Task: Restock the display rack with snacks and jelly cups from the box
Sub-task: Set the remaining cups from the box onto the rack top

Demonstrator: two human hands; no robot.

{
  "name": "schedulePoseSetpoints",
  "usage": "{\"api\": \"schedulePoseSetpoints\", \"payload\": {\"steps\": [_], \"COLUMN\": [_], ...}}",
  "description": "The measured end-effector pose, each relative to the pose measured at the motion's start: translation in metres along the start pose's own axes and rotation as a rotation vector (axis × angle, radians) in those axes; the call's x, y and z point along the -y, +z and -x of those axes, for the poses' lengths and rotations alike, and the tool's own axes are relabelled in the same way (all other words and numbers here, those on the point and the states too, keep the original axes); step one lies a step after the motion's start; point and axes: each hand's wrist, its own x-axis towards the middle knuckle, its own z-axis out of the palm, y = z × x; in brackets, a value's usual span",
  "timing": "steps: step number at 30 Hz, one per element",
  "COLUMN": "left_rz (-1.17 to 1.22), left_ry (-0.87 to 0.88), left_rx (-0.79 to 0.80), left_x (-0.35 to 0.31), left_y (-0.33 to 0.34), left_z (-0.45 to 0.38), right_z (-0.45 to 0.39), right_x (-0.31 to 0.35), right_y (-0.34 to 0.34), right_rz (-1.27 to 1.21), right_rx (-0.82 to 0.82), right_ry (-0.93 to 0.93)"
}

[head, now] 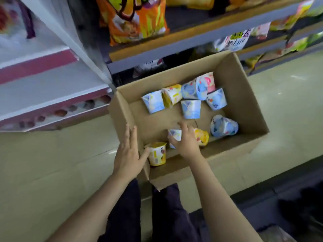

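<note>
— Where was the right hand?

— Down inside the box, fingers spread and curled over a white-blue cup, with a yellow cup touching its outer side. I judged it was closing on the white-blue one, perhaps both; whether the grip had actually clamped I could not tell, since the hand hid most of it.

— And the left hand?

— Flat, fingers straight and together, lying on the box's near-left wall. The thumb touched another yellow cup standing in that corner. It looked like a steadying hold (a light carton would slide when you dig in it).

— What else was in the box?

— Seven more cups: six lay clustered toward the far wall, most tipped on their sides, and one lay alone near the right wall.

— And the rack?

— The rack rose just behind the box, snack bags already on its shelves. The box sat on the floor close by, probably to keep each reach short.
</note>
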Motion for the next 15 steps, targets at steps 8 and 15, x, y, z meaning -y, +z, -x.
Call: {"api": "schedulePoseSetpoints", "payload": {"steps": [8,15], "left_rz": [-0.011,-0.022], "left_ry": [-0.034,-0.019], "left_rx": [-0.156,-0.192], "left_x": [-0.004,-0.001], "left_y": [0.052,0.056], "left_z": [-0.007,-0.008], "right_z": [-0.053,-0.062], "right_x": [-0.058,-0.059], "right_y": [0.034,0.035], "right_rz": [0.118,-0.024], "right_rx": [0.19,0.215], "right_ry": [0.063,0.145]}}
